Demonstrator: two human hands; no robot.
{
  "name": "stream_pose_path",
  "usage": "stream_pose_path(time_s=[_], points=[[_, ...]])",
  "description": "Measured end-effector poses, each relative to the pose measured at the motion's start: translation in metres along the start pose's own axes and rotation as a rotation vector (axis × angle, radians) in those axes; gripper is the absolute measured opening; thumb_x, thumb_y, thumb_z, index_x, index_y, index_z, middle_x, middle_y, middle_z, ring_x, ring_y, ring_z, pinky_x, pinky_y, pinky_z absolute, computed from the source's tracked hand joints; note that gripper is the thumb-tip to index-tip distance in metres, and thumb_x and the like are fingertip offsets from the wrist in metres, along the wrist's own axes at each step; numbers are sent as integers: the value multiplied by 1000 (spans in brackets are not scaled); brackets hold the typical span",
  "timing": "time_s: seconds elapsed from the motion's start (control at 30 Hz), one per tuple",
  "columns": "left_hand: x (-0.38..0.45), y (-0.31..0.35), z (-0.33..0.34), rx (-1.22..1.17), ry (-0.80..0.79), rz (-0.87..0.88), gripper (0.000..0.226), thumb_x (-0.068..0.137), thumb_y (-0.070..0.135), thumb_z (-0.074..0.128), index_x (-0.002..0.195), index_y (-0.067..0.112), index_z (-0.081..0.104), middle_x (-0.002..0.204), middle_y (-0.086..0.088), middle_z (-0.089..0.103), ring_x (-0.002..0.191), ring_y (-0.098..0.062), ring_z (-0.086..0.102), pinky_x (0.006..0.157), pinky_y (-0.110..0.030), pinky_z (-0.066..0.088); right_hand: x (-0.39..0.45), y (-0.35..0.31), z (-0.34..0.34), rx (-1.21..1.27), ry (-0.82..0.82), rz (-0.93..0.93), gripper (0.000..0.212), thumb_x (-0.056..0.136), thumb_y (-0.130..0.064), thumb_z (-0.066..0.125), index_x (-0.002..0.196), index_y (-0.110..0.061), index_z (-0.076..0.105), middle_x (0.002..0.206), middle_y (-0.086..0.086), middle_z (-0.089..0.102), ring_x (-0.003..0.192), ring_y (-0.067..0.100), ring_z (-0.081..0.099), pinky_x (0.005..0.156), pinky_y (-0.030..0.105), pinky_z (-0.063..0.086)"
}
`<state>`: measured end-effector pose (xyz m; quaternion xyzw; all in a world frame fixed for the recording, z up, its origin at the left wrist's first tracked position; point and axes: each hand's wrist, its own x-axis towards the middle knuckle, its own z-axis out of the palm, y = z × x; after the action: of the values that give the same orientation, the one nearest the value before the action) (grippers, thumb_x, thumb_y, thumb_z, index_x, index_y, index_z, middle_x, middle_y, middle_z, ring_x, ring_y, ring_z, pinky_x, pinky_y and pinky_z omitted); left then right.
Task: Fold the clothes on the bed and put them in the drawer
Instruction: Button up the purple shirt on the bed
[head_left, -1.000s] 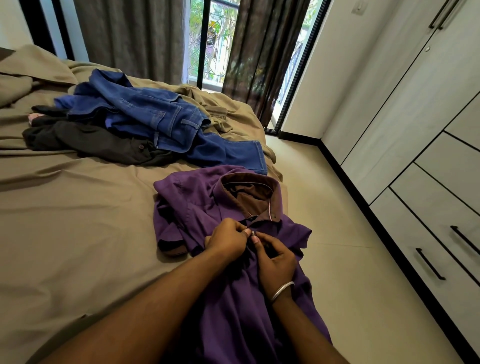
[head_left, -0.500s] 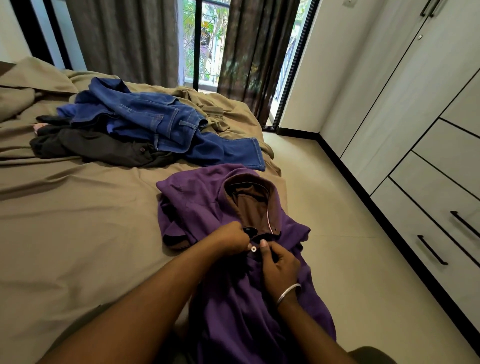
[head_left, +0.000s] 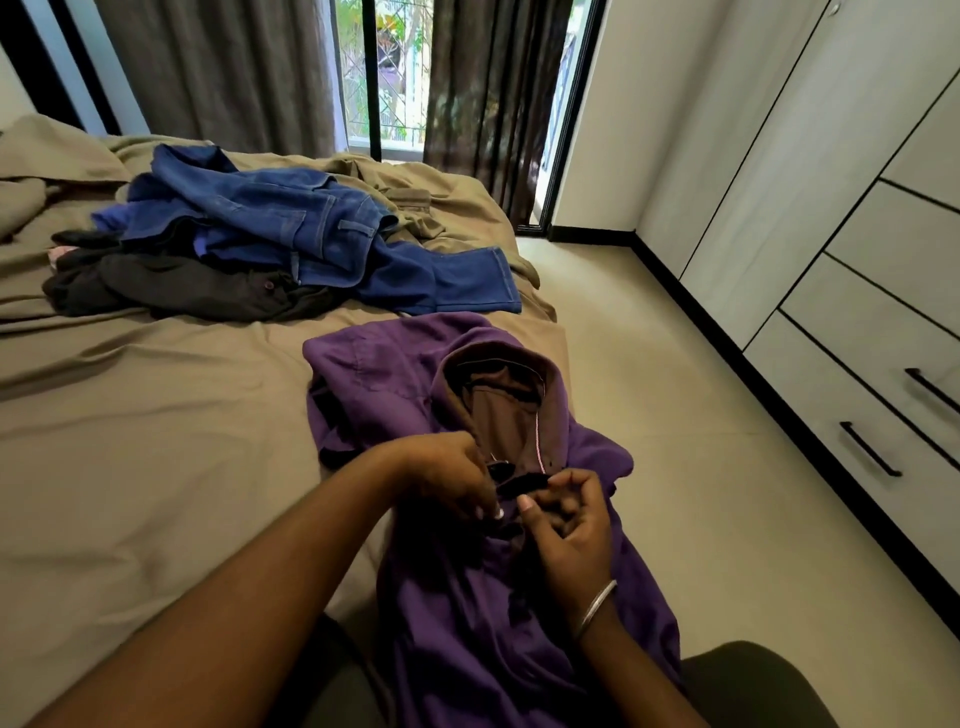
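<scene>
Since half a second ago both hands have slid a little down the shirt front, away from the collar, and the small white button seen between the fingertips is no longer visible. The left hand (head_left: 451, 475) is curled, thumb and forefinger pinching the dark edge of the shirt's front opening. The right hand (head_left: 569, 525) faces it, fingers bent inward and thumb tip pressed to the same edge, so the two thumbs nearly touch. A silver bangle (head_left: 596, 607) sits on the right wrist.

One purple shirt (head_left: 467, 613) with a brown collar lies at the near edge of the bed (head_left: 156, 467), hanging over toward the person. Farther back on the bed are one pair of blue jeans (head_left: 311, 234) and one black garment (head_left: 182, 291) partly under them. Two drawer handles (head_left: 870, 449) show on the cabinet at right, both drawers closed.
</scene>
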<state>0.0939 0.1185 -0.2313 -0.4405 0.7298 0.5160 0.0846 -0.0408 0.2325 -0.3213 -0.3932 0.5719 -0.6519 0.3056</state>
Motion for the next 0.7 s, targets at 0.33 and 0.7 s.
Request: stream_pose_path(time_s=[0.33, 0.7], points=[[10, -4, -6, 439, 513, 299, 47, 77, 50, 75, 121, 43, 61, 129, 21, 46, 122, -5, 39, 91, -35, 48, 44, -8, -34, -621, -111, -444, 45, 68, -8, 66, 110, -20, 70, 126, -5, 49, 118, -5, 47, 91, 4, 40], [32, -9, -5, 393, 561, 337, 25, 101, 42, 45, 95, 24, 61, 94, 11, 60, 98, -11, 51, 91, -49, 45, 77, 3, -45, -758, -323, -536, 33, 89, -27, 48, 110, -38, 71, 121, -17, 62, 129, 18, 46, 86, 53, 45]])
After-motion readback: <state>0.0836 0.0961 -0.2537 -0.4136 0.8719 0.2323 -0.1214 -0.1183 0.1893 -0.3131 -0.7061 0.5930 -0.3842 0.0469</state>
